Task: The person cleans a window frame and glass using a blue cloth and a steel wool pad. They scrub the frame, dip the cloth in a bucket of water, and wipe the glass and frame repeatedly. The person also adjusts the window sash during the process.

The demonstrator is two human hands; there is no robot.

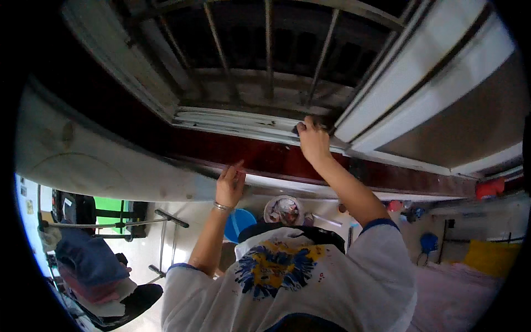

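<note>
My right hand (313, 135) reaches up to the white window track (232, 122), near the sliding panel's frame. Its fingers curl down onto the track, closed around something small and dark that I cannot make out. Lower and to the left, my left hand (230, 185) rests at the front edge of the dark red sill (243, 152), fingers stretched out and nothing in them. A bracelet (222, 207) circles that wrist. Dark marks spot the track between the window's left frame and my right hand.
Metal bars (269, 50) stand outside the window opening. White sliding panels (442, 99) fill the right side. Below the sill are a blue basin (240, 224) and a bin with rubbish (284, 210). Clothes (91, 257) are piled at the left, beside a metal rack (141, 221).
</note>
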